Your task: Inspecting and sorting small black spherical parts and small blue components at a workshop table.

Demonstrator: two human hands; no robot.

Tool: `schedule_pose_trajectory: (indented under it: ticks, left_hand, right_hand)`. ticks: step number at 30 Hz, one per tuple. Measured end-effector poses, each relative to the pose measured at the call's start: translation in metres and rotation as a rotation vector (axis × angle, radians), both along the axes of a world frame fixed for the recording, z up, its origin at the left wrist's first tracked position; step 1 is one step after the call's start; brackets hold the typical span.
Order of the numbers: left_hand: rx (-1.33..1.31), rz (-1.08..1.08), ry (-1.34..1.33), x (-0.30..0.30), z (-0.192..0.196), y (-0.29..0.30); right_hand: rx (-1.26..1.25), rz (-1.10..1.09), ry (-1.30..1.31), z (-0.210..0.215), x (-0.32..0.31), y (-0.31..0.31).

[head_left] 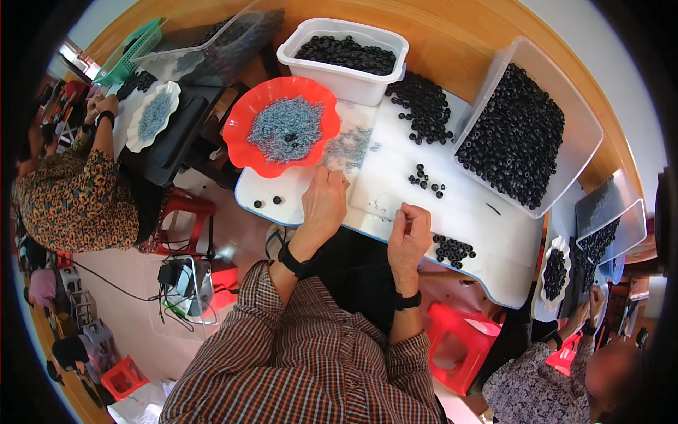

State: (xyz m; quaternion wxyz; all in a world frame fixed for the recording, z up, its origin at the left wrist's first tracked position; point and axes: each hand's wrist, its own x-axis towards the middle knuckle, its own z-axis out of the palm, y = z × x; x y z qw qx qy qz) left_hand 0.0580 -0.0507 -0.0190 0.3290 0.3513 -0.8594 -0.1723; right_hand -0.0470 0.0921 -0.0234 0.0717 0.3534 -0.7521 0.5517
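Note:
My left hand (325, 203) is closed, knuckles up, over the near part of the white tabletop, next to a thin scatter of tiny grey pieces (347, 147). My right hand (410, 233) has its fingers pinched together at the table's near edge; whatever either hand holds is too small or hidden to make out. A red scalloped dish (236, 141) beyond my left hand carries a heap of tiny grey-blue pieces (286, 127) with a few black ones on top. Small black ring-like parts (453, 251) lie beside my right hand. Two more black parts (268, 202) sit left of my left hand.
Behind stands a white tub (342, 80) of black parts; a large clear bin (575, 169) of them leans at the right. Loose black parts (421, 106) spill between. People work at neighbouring tables on both sides. A red stool (455, 346) stands below at the right.

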Motion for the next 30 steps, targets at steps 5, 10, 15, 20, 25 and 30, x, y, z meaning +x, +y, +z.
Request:
schedule_pose_trajectory:
  ticks: [5,10,15,20,25,30]
  left_hand:
    - [-0.1,0.008,-0.074,-0.0005,-0.0013,0.0029]
    - [-0.144,-0.037,-0.085,-0.001,-0.001,0.0033]
    - [-0.169,-0.041,-0.058,0.0011,-0.0006,0.0039]
    - [-0.19,-0.077,-0.108,0.0041,0.0015,0.0041]
    - [-0.195,-0.08,-0.115,0.004,-0.0004,0.0051]
    - [-0.109,-0.037,-0.038,0.0061,-0.0011,0.0073]
  right_hand:
    - [-0.029,0.02,-0.035,0.0041,0.0019,0.0009]
    - [-0.036,0.023,-0.054,0.0055,0.0023,0.0019]
    - [-0.027,0.029,-0.025,0.0045,0.001,0.0012]
    - [-0.007,0.027,-0.009,0.0058,0.0006,0.0016]
    - [-0.008,0.025,-0.009,0.0048,0.0013,0.0018]
    - [-0.014,0.036,-0.007,0.0054,0.0025,0.0033]
